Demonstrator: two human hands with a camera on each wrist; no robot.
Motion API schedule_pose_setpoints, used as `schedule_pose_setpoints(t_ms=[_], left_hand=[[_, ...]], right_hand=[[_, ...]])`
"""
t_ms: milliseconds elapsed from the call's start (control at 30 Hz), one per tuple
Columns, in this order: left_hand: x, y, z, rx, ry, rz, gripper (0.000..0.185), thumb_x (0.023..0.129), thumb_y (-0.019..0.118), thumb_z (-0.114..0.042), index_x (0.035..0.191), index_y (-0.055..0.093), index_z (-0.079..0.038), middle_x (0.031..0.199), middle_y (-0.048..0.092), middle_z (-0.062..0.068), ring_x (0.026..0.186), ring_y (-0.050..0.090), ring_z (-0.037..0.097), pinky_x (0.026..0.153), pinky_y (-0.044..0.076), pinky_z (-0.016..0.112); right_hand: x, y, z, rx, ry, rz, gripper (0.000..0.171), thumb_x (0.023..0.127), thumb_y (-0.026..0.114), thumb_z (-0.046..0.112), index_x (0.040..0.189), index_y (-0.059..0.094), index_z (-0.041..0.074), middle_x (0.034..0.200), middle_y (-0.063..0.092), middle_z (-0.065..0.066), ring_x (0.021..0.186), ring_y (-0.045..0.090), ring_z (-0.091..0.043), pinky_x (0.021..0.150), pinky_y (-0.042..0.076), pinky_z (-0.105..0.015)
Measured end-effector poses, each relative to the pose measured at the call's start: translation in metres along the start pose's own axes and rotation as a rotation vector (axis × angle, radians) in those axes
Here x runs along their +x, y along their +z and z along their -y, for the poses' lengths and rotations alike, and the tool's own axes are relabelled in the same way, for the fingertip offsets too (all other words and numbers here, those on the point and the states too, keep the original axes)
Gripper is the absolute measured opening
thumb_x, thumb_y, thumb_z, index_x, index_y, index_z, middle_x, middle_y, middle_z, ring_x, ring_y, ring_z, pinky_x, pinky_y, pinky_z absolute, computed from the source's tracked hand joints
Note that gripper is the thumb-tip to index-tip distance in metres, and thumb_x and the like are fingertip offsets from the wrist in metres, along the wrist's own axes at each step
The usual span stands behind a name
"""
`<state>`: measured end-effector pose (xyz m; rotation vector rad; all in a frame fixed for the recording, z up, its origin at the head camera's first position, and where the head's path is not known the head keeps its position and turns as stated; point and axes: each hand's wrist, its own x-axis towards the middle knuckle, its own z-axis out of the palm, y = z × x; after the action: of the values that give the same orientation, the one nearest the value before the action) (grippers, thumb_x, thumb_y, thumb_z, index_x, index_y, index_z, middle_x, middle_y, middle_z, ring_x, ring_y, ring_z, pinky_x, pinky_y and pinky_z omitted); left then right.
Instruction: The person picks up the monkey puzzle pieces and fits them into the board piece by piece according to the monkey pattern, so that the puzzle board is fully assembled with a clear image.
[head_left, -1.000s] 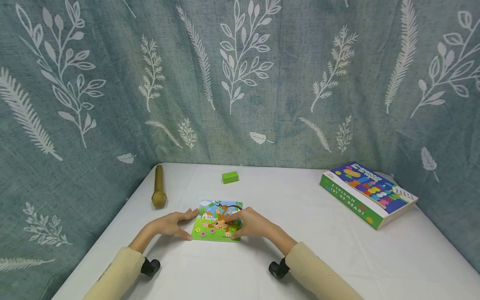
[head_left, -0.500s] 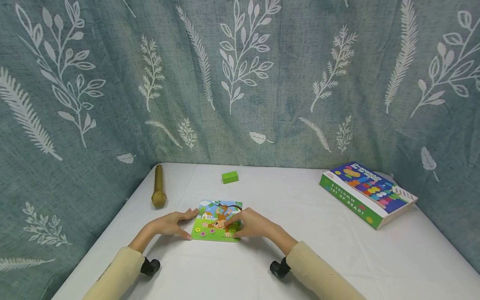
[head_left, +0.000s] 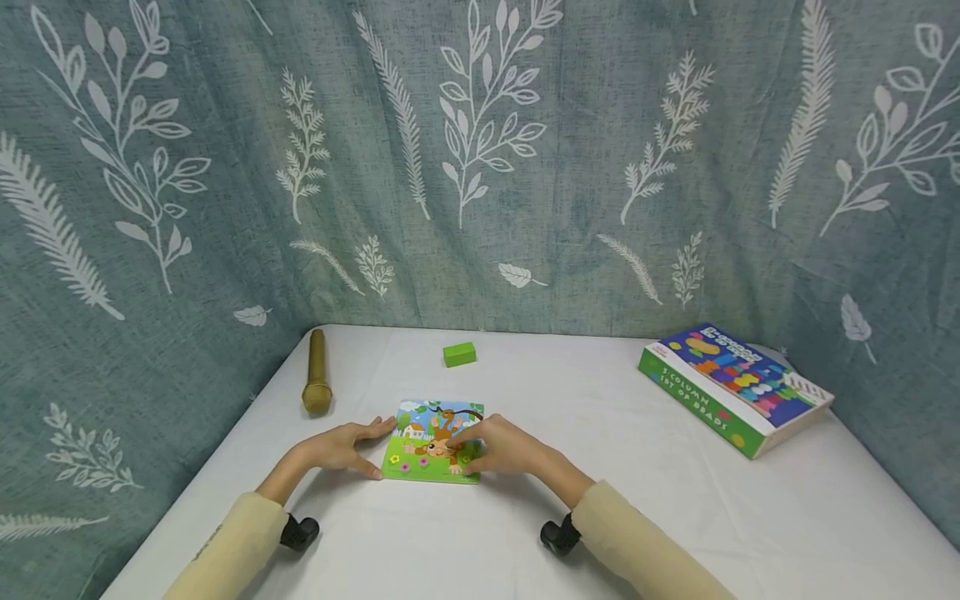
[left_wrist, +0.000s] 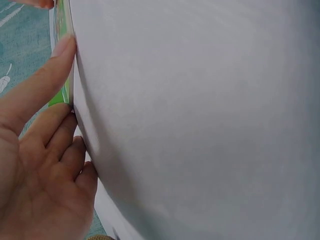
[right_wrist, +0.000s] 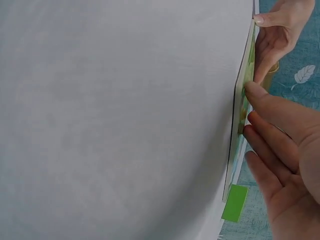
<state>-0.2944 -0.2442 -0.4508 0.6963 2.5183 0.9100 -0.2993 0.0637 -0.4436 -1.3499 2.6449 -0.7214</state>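
Item: puzzle board (head_left: pixel 433 443), square, flat on the white table (head_left: pixel 600 500), printed with a monkey, a house, flowers and grass. It lies in front of the green block (head_left: pixel 459 354) and well left of the bead box (head_left: pixel 735 387).

Left hand (head_left: pixel 341 447): fingers straight and relaxed, thumb and fingertips touching the board's left edge; nothing gripped. The left wrist view shows the fingers (left_wrist: pixel 45 95) laid along the thin green edge.

Right hand (head_left: pixel 506 450): resting on the board's right part, thumb and fingertips pressing its face, only loosely bent; nothing pinched.

Handling, as judged: thin, stiff and light, probably card or wood. The printed face looks smooth and may slide on the cloth. Lying flush, it gives little to grasp from above; best taken at opposite edges, or slid until one edge can be lifted. Loose pieces, if any, could drop out when tilted.

Writing: the bead box's green side reads "5 COLUMN SET OF BEADS"; lid text too small to read. No words visible on the board.

Also present: gold microphone (head_left: pixel 317 372), left of the block; leaf-print curtain (head_left: pixel 480 167) behind.
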Motion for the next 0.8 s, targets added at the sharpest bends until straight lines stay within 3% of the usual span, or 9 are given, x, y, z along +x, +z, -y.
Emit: schedule_pose_setpoints(t_ms=[133, 233, 300, 467, 567, 800], left_hand=[[0.0, 0.0, 0.002, 0.001, -0.009, -0.001, 0.09, 0.069, 0.076, -0.031, 0.141, 0.026, -0.009, 0.146, 0.018, 0.013, 0.134, 0.011, 0.031, 0.105, 0.011, 0.051], [-0.001, 0.0, 0.003, 0.004, -0.019, -0.003, 0.091, 0.069, 0.076, -0.031, 0.142, 0.026, -0.011, 0.146, 0.018, 0.012, 0.134, 0.012, 0.03, 0.105, 0.011, 0.051], [0.0, 0.001, 0.004, 0.001, -0.017, -0.007, 0.091, 0.068, 0.076, -0.031, 0.141, 0.027, -0.011, 0.146, 0.018, 0.012, 0.134, 0.012, 0.03, 0.105, 0.011, 0.051], [0.001, 0.003, 0.004, -0.005, -0.017, -0.007, 0.09, 0.068, 0.076, -0.031, 0.141, 0.027, -0.011, 0.146, 0.018, 0.013, 0.134, 0.012, 0.03, 0.105, 0.011, 0.052], [0.004, 0.004, 0.002, -0.006, -0.021, -0.007, 0.09, 0.068, 0.077, -0.03, 0.141, 0.028, -0.01, 0.146, 0.019, 0.013, 0.134, 0.012, 0.03, 0.105, 0.011, 0.051], [0.009, 0.009, 0.001, -0.01, -0.035, -0.009, 0.091, 0.067, 0.077, -0.029, 0.141, 0.028, -0.011, 0.146, 0.02, 0.012, 0.134, 0.013, 0.03, 0.105, 0.011, 0.051]], right_hand=[[0.002, 0.001, -0.001, 0.014, -0.012, 0.009, 0.035, 0.073, 0.075, 0.023, 0.107, 0.068, 0.016, 0.103, 0.065, 0.007, 0.081, 0.057, -0.003, 0.066, 0.044, -0.017], [0.001, 0.0, 0.0, 0.031, -0.007, 0.017, 0.033, 0.073, 0.074, 0.023, 0.105, 0.069, 0.017, 0.101, 0.066, 0.007, 0.065, 0.051, -0.003, 0.056, 0.039, -0.016], [0.0, -0.001, 0.001, 0.034, -0.003, 0.016, 0.033, 0.074, 0.074, 0.023, 0.106, 0.069, 0.018, 0.102, 0.066, 0.007, 0.065, 0.051, -0.004, 0.055, 0.037, -0.017], [-0.003, -0.002, -0.002, 0.056, 0.017, 0.003, 0.034, 0.073, 0.074, 0.022, 0.107, 0.068, 0.017, 0.103, 0.065, 0.008, 0.095, 0.058, -0.005, 0.075, 0.046, -0.023], [-0.006, -0.001, -0.005, 0.076, 0.047, -0.006, 0.035, 0.073, 0.074, 0.022, 0.107, 0.068, 0.017, 0.104, 0.064, 0.01, 0.1, 0.056, -0.004, 0.083, 0.045, -0.027], [-0.012, 0.004, -0.009, 0.1, 0.114, -0.035, 0.036, 0.071, 0.076, 0.023, 0.106, 0.068, 0.019, 0.103, 0.064, 0.012, 0.101, 0.055, -0.003, 0.086, 0.044, -0.027]])
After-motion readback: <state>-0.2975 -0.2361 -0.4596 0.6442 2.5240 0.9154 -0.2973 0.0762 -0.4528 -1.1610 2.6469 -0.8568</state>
